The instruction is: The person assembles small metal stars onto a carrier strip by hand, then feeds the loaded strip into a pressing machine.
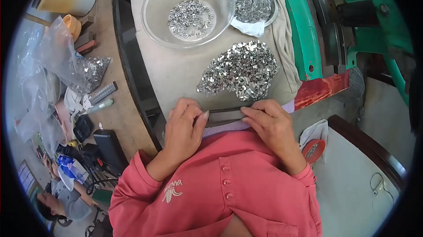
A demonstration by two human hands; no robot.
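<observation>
My left hand point(185, 127) and my right hand point(269, 122) hold the two ends of a narrow dark strip point(225, 110) at the near edge of a beige cloth point(176, 74). The strip seems lined with small metal pieces. Just beyond it lies a heap of small shiny metal pieces point(240, 72) on the cloth. Further back stands a clear glass bowl point(152, 21) with a small pile of the same pieces, and to its right a smaller bowl point(273, 14) filled with them.
A green machine point(308, 30) rises at the right. On the wooden bench point(119, 113) to the left lie a plastic bag of metal pieces point(83, 69), a dark strip point(102, 92) and a black box point(108, 146). Another person point(61, 197) sits at lower left. A small red dish point(313, 150) sits at right.
</observation>
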